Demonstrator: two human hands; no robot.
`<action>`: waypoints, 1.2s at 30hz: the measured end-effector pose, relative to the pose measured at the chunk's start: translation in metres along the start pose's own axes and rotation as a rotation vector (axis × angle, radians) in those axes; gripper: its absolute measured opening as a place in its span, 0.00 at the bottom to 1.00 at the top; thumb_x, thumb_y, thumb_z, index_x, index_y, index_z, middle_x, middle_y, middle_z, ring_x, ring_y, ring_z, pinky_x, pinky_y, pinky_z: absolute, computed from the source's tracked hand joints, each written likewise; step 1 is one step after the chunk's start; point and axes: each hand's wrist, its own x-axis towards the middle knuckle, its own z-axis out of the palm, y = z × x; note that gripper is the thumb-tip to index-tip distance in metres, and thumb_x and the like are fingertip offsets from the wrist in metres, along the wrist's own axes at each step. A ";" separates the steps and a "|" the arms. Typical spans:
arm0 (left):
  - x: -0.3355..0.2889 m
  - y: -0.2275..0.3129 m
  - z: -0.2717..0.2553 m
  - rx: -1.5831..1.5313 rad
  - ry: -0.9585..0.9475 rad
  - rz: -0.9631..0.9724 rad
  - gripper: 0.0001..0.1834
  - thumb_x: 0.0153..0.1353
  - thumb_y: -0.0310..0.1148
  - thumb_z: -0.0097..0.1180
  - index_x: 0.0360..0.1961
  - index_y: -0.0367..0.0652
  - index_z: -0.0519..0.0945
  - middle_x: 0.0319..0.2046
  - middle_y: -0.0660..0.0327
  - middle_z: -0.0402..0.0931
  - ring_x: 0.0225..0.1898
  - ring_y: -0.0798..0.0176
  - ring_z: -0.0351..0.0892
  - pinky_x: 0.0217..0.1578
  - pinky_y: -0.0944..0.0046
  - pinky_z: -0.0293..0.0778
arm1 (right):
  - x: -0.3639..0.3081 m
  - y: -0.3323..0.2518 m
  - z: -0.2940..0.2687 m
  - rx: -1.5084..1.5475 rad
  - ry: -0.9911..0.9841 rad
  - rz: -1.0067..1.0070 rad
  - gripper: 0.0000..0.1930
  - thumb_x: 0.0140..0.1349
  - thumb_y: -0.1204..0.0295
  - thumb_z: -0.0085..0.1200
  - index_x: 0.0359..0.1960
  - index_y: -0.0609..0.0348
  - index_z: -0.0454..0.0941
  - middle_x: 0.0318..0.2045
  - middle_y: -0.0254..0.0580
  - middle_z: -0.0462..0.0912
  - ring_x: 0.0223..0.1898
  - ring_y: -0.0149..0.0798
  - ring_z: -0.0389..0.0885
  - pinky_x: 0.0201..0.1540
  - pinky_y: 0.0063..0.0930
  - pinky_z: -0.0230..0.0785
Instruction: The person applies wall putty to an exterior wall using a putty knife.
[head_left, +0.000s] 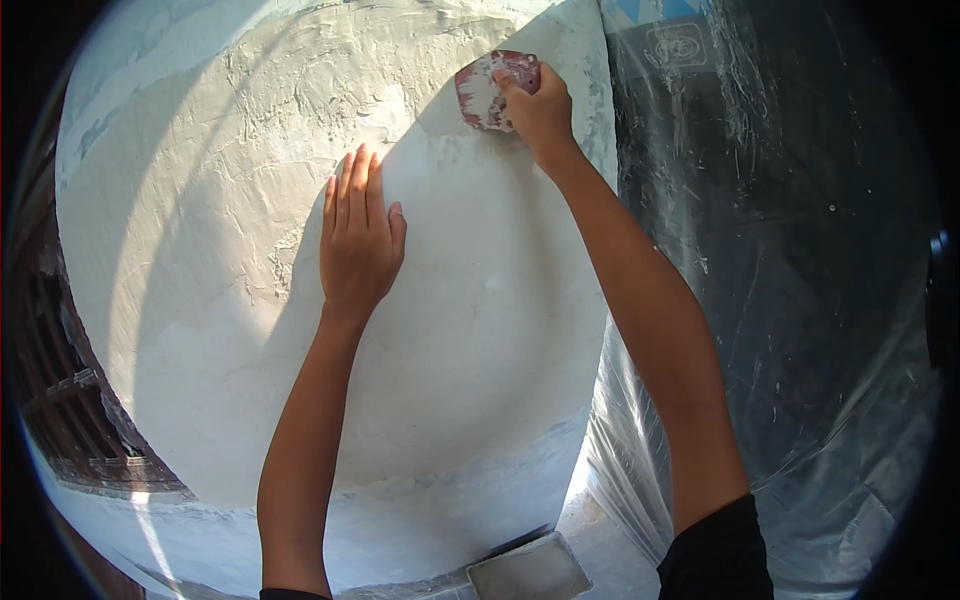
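Note:
Before me is a pale plastered wall (450,300), smooth in its middle and rough, with raised ridges, toward the upper left. My left hand (358,240) lies flat against it, fingers stretched upward and together, thumb apart, holding nothing. Higher up and to the right, my right hand (540,115) grips a flat reddish scraper (480,95) smeared with white plaster. The scraper rests on or close to the wall near its upper right; its exact contact edge cannot be made out. My thumb lies over the scraper's face, while the other fingers are mostly hidden behind it.
Clear plastic sheeting (800,300) with white splashes hangs over a dark surface along the right. A grey rectangular tray or box (530,575) sits at the wall's foot. Dark brown slatted woodwork (60,370) borders the wall on the left. Sunlight and shadow cross the plaster.

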 end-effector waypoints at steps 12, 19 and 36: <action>-0.003 -0.004 -0.006 -0.262 0.012 0.000 0.29 0.67 0.29 0.49 0.70 0.39 0.64 0.69 0.53 0.65 0.73 0.50 0.59 0.73 0.48 0.54 | -0.095 0.060 -0.105 0.353 0.271 0.356 0.15 0.70 0.68 0.58 0.54 0.59 0.77 0.47 0.34 0.82 0.47 0.28 0.80 0.52 0.25 0.71; -0.057 0.039 -0.020 -0.630 -0.073 -0.082 0.26 0.69 0.25 0.48 0.68 0.38 0.67 0.65 0.50 0.70 0.70 0.46 0.65 0.71 0.46 0.57 | -0.206 0.074 -0.137 0.297 0.085 0.480 0.11 0.72 0.67 0.56 0.50 0.58 0.77 0.43 0.32 0.82 0.43 0.25 0.79 0.47 0.25 0.73; -0.305 0.184 -0.078 -0.861 -0.673 -0.642 0.21 0.73 0.31 0.48 0.64 0.39 0.71 0.62 0.47 0.74 0.65 0.45 0.71 0.65 0.53 0.66 | -0.496 0.142 -0.252 0.402 0.029 1.162 0.13 0.74 0.70 0.51 0.56 0.60 0.75 0.49 0.36 0.82 0.49 0.31 0.81 0.54 0.29 0.74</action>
